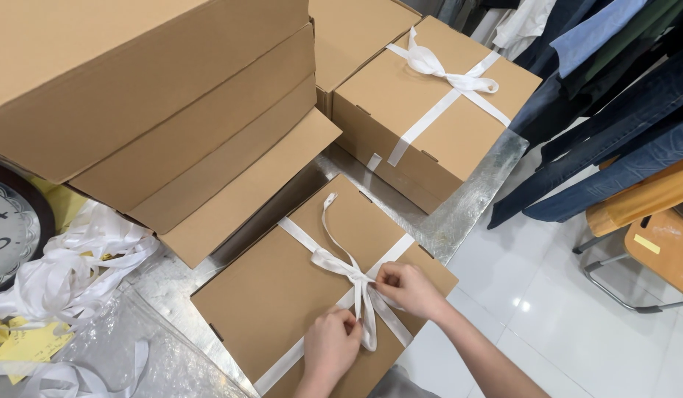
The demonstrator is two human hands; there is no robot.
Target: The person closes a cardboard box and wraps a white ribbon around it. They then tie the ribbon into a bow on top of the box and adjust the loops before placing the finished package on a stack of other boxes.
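Left hand (330, 346) is pinched shut on the ribbon (334, 262) below the knot; right hand (409, 289) pinches the bow loop beside it. Ribbon crosses the box (282, 295) at the table (470, 195) edge. Risk: uneven pull could slacken the knot or slide the box off.

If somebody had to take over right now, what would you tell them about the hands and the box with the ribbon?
Left hand: pinching the white ribbon just left of the knot.
Right hand: gripping the ribbon just right of the knot.
The cardboard box lies closed on the silver table, ribbon crossed over its lid, one loop lying toward the far side.
Done: ribbon wrapped and knotted at the middle; the finished box behind already wears a full bow.
Left: the bow here looks unfinished, tails hanging toward the near edge.
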